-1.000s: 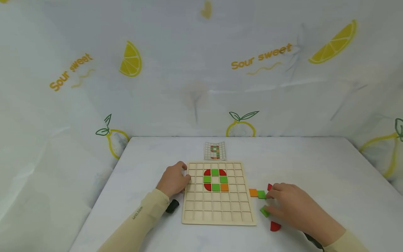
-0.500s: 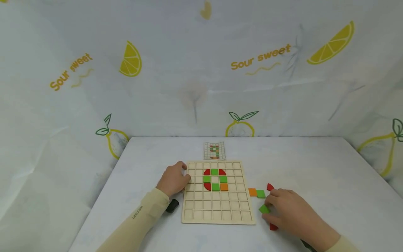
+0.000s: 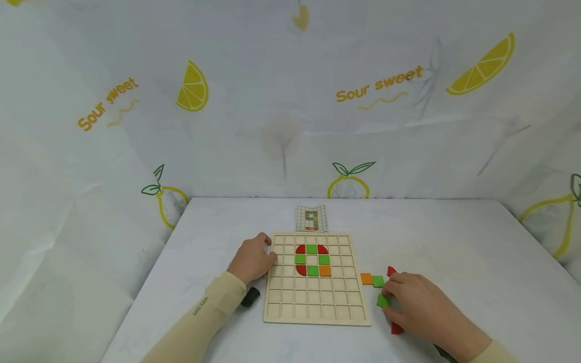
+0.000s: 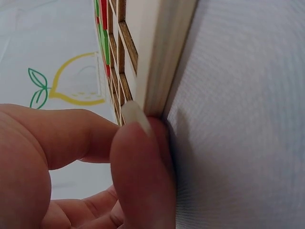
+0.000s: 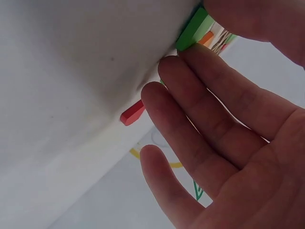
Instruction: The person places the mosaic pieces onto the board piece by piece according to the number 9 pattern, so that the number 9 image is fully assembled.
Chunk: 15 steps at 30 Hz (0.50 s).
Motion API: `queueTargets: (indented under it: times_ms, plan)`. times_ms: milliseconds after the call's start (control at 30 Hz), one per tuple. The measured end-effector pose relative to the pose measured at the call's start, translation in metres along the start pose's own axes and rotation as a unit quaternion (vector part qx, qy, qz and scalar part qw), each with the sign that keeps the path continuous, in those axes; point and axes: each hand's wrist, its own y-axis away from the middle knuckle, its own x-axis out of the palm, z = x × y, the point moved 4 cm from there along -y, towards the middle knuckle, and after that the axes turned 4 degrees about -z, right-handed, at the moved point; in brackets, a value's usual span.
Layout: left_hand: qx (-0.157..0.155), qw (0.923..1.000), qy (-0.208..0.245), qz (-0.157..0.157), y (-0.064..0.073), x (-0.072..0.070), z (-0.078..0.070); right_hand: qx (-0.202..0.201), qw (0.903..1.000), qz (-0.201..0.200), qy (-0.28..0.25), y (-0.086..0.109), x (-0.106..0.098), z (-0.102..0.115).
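A wooden grid board (image 3: 317,297) bears red, green and orange tiles in a ring on its upper part. My left hand (image 3: 252,259) grips its left edge; in the left wrist view the thumb (image 4: 138,162) is at the rim and a finger reaches onto the grid side. Right of the board, my right hand (image 3: 417,305) pinches a green square tile (image 5: 194,31) between thumb and index finger, the other fingers spread apart. Red rounded tiles lie close by, one (image 3: 392,271) beyond the fingers, another (image 3: 397,328) partly hidden under the hand.
An orange square tile (image 3: 366,279) and a green one (image 3: 378,281) lie side by side at the board's right edge. Behind the board stands a card (image 3: 311,218) with a coloured grid pattern. A small black object (image 3: 250,297) sits beside the left forearm.
My right hand has come slightly nearer, and its thumb and index finger have closed on the green tile. More of the far red tile shows, less of the near one. The left hand stays put.
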Motion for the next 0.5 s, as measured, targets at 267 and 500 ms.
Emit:
queueTargets:
  times_ms: [267,500]
  plan:
    - [-0.005,1.0000,0.001,0.002,0.001,-0.001,-0.001,-0.055,0.9977,-0.039,0.009,-0.015,-0.010,0.016]
    - [-0.005,1.0000,-0.001,0.004,0.000,-0.001,-0.001,-0.115,0.9913,-0.063,-0.005,-0.039,-0.019,0.042]
